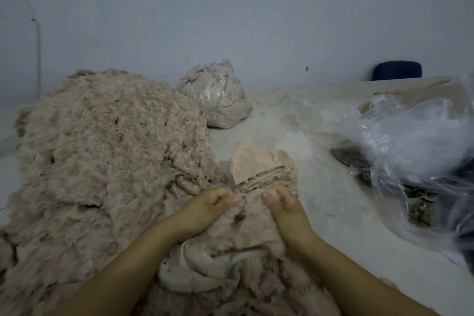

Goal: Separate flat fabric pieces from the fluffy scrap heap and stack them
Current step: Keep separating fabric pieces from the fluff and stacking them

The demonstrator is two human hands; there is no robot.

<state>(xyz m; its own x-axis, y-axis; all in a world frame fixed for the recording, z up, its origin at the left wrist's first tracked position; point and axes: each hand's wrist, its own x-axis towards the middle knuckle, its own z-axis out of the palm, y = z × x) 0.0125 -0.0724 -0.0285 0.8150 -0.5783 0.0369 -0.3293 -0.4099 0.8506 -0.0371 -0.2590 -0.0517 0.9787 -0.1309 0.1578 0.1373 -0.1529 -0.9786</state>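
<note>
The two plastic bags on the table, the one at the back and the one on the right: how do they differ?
The back bag is closed, rounded and stuffed with beige fluff; the right bag lies crumpled and loose. The back bag stands beside the fluffy heap; the right bag sprawls over dark scraps. Both are clear plastic.

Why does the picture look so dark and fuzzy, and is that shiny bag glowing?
In the head view the light is dim and bluish, so the big beige fluffy scrap heap looks soft and blurry; the crinkled clear plastic bag catches pale glare; the wide lens bends the edges; both hands stay fairly sharp.
</note>
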